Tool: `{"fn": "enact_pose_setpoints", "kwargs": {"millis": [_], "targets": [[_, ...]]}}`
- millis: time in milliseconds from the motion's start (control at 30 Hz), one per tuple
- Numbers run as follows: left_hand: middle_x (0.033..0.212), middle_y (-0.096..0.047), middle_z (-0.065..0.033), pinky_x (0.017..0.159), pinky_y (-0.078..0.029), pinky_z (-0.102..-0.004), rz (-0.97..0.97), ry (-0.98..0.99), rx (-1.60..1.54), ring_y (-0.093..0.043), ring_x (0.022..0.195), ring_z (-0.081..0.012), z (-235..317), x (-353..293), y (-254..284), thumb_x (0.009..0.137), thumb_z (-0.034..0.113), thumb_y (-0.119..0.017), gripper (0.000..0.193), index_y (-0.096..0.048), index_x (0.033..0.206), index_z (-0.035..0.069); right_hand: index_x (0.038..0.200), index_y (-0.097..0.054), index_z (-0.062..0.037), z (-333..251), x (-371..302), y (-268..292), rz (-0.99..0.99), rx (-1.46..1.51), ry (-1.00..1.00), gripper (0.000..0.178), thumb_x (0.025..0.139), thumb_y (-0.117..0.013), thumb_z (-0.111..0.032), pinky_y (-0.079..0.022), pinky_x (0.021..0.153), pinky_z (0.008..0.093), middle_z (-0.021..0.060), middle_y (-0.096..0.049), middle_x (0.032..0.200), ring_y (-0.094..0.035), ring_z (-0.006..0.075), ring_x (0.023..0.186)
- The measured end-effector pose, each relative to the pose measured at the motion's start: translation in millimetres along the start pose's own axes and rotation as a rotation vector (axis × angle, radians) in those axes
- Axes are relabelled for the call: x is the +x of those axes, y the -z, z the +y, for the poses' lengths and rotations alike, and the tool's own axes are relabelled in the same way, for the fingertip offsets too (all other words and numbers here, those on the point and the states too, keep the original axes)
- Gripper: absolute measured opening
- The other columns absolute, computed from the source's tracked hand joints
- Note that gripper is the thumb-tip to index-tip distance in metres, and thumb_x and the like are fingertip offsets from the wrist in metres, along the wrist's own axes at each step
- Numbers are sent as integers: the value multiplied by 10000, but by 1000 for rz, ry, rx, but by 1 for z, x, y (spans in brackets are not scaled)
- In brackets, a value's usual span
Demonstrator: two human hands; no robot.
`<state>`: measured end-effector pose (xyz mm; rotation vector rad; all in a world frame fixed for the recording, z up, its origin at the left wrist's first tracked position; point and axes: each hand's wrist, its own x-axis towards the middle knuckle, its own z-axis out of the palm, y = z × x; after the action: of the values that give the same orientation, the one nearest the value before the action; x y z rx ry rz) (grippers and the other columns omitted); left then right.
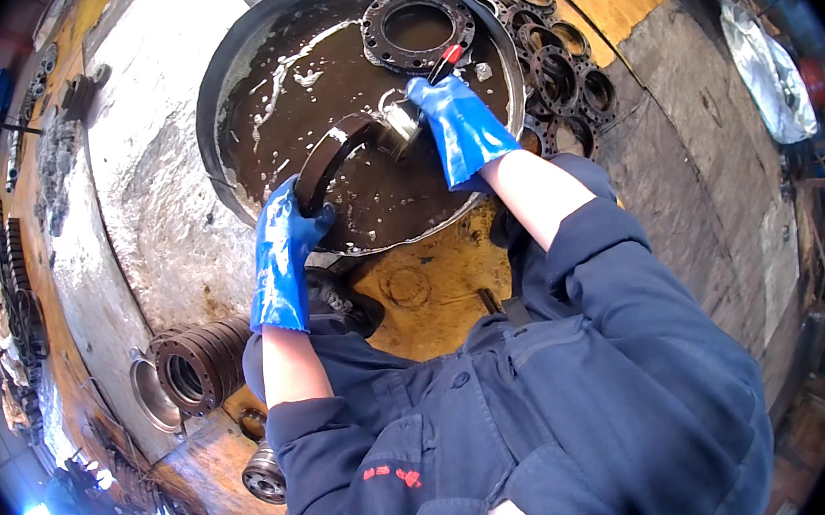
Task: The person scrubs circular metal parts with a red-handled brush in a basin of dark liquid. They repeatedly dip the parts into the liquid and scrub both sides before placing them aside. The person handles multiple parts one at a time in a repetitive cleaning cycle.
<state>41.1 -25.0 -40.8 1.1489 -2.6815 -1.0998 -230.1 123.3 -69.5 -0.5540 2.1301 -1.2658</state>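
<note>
My left hand (287, 251), in a long blue rubber glove, grips the near end of a dark metal ring (334, 157). The ring is tilted on edge above the dark liquid in a round tub (209, 128). In my right hand (459, 127), gloved the same way, is a brush (400, 121) with a red-tipped handle and a metal band. Its head reaches the far end of the ring; the bristles are hard to make out. A flat ring with bolt holes (375, 38) lies inside the tub at the far right.
Several dark rings (554, 77) are heaped right of the tub. A row of rings (204, 360) stands on edge at the near left, with a bearing-like part (265, 476) nearer me. Metal parts line the far left, and a clear plastic bag (768, 74) lies at right.
</note>
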Motion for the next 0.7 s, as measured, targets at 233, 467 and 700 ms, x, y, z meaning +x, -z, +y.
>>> {"fn": "enact_pose_setpoints", "kwargs": {"millis": [233,467,700], "targets": [[1049,-765,-143,895,-557,-399,-20,2,-45,-732,976,-293,-1,7,-8,771,217,-823,508,-702,1238,58,1104,-710,69,29,6,-32,-62,94,-173,510,976,-602,-413,-541,824,438,221,-744,923,-732,308,886],[1201,-723,-205,994,-535,-428,135,25,99,-701,1119,-360,30,-4,-1,766,314,-787,665,-641,1350,33,1232,-728,-41,-36,5,5,-166,-270,-12,488,955,-595,-420,-540,1010,465,244,-730,1197,-688,416,1155],[1171,-737,-206,953,-543,-475,-58,54,545,-695,1121,-395,120,47,9,786,320,-795,486,-706,1184,56,1114,-770,-84,-28,-1,46,-168,-36,5,501,910,-581,-501,-567,907,461,213,-766,1018,-734,401,1004]]}}
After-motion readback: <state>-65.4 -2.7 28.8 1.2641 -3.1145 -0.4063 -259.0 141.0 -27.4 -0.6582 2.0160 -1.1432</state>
